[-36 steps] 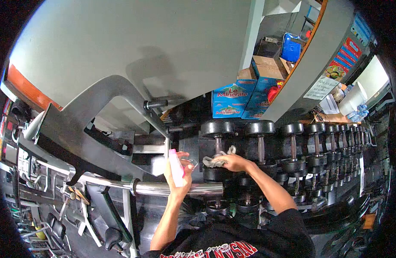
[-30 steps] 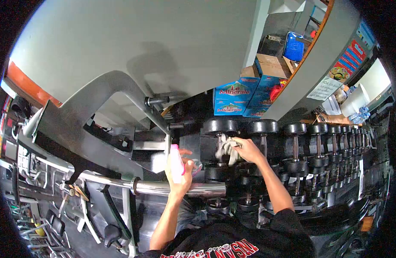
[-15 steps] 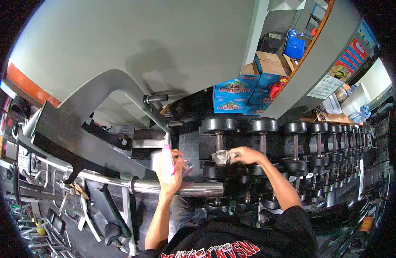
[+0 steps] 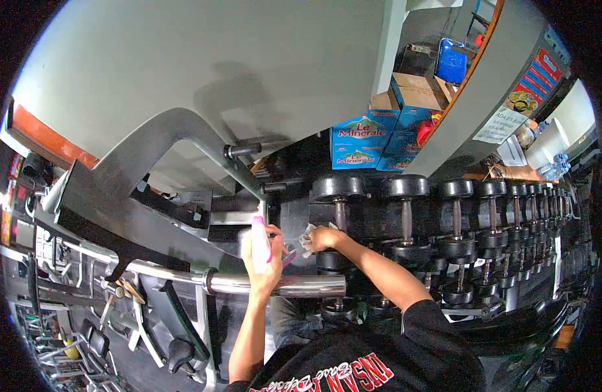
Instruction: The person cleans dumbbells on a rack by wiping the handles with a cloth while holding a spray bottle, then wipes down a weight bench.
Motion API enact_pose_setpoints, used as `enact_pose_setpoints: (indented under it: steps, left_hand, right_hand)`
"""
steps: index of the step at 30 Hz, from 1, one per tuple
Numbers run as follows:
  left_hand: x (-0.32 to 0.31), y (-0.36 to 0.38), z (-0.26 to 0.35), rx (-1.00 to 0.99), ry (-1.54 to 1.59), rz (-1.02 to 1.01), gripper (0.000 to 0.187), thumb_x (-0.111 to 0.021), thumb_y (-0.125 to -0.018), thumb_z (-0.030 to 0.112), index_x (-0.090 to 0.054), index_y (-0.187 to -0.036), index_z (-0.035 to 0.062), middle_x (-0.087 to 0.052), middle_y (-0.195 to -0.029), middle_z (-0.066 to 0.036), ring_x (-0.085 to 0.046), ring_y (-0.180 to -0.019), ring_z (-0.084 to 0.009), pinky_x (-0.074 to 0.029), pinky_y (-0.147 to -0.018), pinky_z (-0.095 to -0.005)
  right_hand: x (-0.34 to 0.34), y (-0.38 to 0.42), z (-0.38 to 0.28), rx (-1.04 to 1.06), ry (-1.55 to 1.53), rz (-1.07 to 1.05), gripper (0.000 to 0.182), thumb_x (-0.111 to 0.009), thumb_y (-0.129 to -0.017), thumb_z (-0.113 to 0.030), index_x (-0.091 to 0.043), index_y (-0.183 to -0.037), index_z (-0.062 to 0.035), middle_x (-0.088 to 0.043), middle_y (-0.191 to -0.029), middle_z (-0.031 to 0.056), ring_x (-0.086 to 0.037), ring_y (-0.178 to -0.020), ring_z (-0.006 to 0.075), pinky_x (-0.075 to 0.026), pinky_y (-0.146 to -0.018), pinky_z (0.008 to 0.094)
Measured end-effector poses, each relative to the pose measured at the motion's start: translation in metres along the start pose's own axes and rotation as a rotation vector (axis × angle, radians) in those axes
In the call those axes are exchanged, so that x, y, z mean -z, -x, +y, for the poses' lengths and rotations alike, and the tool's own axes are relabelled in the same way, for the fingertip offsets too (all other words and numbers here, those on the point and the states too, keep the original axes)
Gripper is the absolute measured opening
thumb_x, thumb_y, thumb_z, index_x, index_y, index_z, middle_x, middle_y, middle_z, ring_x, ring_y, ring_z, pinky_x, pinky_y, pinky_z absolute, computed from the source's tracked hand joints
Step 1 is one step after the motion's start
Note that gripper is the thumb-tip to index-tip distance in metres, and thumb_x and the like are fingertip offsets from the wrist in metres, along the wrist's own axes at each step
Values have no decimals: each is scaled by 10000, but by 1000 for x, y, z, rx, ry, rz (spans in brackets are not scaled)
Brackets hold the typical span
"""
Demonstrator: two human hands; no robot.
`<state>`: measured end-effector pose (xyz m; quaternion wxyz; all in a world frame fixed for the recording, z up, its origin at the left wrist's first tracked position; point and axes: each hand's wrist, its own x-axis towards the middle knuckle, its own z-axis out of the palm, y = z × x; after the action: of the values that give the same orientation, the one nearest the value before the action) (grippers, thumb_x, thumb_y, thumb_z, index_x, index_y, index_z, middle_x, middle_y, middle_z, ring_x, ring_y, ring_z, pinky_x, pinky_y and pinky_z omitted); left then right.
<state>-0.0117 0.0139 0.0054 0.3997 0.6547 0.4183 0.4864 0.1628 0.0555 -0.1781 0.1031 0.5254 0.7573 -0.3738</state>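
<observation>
A white spray bottle with a pink top [image 4: 259,248] is upright in my left hand [image 4: 264,277], whose fingers wrap round it above the chrome tube [image 4: 301,286]. My right hand [image 4: 325,239] is closed on a crumpled pale grey cloth [image 4: 305,242]. The cloth sits at the left side of the nearest black dumbbell [image 4: 340,212], by its lower head. My right wrist overlaps that dumbbell's handle in this view, covering part of it.
More black dumbbells [image 4: 406,219] line the rack to the right. Blue water cartons [image 4: 360,134] are stacked behind it. A grey machine frame [image 4: 164,127] curves up at the left, with a black padded bench [image 4: 170,320] below.
My right hand has moved left with the cloth, from over the nearest dumbbell to its left side. My left hand still grips the spray bottle. The view has shifted slightly.
</observation>
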Motion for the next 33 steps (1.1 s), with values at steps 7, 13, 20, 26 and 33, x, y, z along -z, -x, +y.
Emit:
enact_pose_setpoints:
  steps: [7, 13, 20, 26, 33]
  left_hand:
    - [0, 1, 0, 18, 26, -10, 207, -624, -894, 216, -570, -945, 23, -576, -723, -50, -565, -610, -100, -451, -590, -264]
    - [0, -2, 0, -5, -16, -51, 182, -630, -888, 211, -584, -941, 43, -561, -682, -19, -548, -571, -92, -436, -565, -254]
    - [0, -2, 2, 22, -11, -84, 147, -634, -879, 171, -576, -932, 46, -589, -698, -20, -543, -563, -82, -431, -540, -242]
    - [-2, -1, 4, 10, 17, -88, 140, -632, -877, 138, -563, -956, 45, -595, -713, -20, -547, -574, -72, -440, -547, -228]
    - [1, -1, -1, 12, -23, -84, 137, -644, -869, 148, -573, -934, 50, -574, -693, -7, -482, -536, -64, -405, -514, -235]
  right_hand:
    - [15, 36, -7, 88, 95, 199, 299, -544, -822, -262, -648, -948, -11, -668, -858, 215, -662, -814, 350, -523, -705, 443]
    - [50, 121, 43, 233, -232, 87, 209, -546, -856, -122, -578, -1059, -81, -665, -909, 167, -643, -811, 314, -487, -684, 417]
    - [54, 145, 101, -337, -142, 280, 334, -619, -805, -211, -625, -1131, -137, -666, -978, 196, -642, -905, 375, -503, -791, 461]
    - [-4, 91, 88, -183, -129, 41, 479, -534, -697, -6, -621, -1151, -133, -643, -1087, 172, -591, -1037, 353, -472, -836, 454]
    - [58, 126, 31, -282, 40, -183, 529, -548, -715, -17, -605, -1212, -185, -654, -1070, 174, -618, -978, 354, -489, -797, 435]
